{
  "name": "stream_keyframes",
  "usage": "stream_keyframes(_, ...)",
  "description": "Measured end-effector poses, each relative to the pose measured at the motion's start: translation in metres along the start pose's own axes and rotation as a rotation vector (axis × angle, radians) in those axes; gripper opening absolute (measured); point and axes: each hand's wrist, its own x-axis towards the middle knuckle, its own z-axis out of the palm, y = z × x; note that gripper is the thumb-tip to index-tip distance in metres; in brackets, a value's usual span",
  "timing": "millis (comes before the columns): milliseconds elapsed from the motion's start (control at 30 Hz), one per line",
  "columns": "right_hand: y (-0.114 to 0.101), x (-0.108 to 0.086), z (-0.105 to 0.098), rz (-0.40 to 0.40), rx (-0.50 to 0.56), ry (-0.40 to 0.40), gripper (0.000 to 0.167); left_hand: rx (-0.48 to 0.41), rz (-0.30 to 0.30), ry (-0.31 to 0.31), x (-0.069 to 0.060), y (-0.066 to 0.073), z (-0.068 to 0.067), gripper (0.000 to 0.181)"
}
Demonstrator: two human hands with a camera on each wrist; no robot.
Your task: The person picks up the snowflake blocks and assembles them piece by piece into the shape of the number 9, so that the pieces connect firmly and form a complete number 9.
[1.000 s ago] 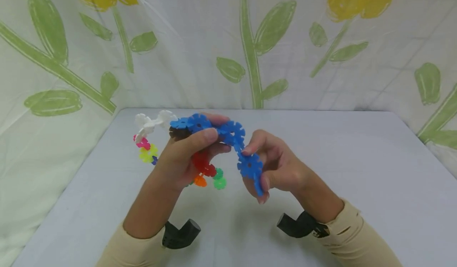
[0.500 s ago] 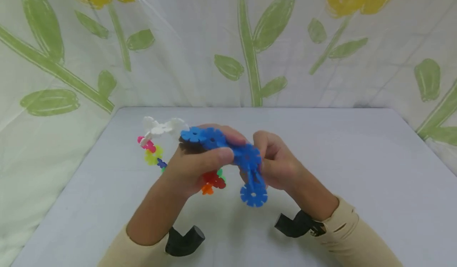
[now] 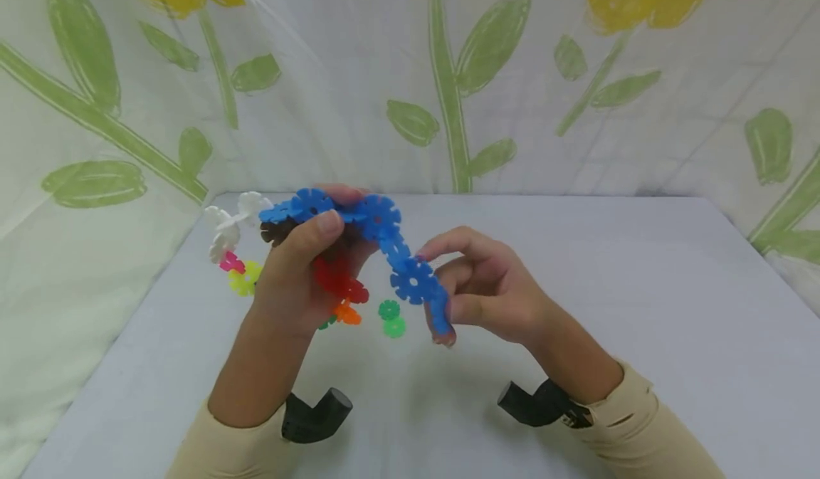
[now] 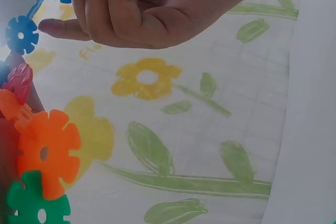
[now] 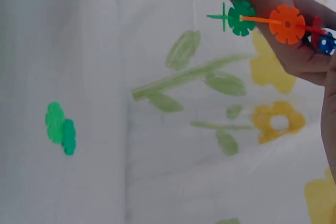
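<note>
My left hand (image 3: 291,272) grips a chain of interlocked plastic snowflake pieces, its thumb pressing on the blue section (image 3: 314,201). From there the blue pieces (image 3: 403,283) curve down to the right, where my right hand (image 3: 496,287) pinches the end piece (image 3: 439,312) between thumb and fingers. White pieces (image 3: 224,240), a pink one (image 3: 231,262) and a yellow one (image 3: 243,280) hang left of the left hand. Below its palm dangle red pieces (image 3: 334,276), with an orange snowflake piece (image 5: 287,23) and a green one (image 5: 241,18) clear in the right wrist view. The palm hides part of the chain.
Two joined loose snowflake pieces, dark green (image 3: 389,309) and light green (image 3: 394,327), lie on the white table (image 3: 608,287) between the forearms. Behind the table's far edge hangs a curtain (image 3: 333,109) printed with flowers.
The left hand moved right and down, then back left and up, carrying the chain. The blue end bent under, then stretched out again toward the right fingers. The loose green pieces are uncovered.
</note>
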Motion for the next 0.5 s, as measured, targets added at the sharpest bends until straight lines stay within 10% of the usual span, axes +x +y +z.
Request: stream_keyframes(500,0.000,0.001,0.011,-0.007,-0.018,0.068,0.047,-0.008,0.056,-0.082,0.003,-0.002,-0.002,0.024)
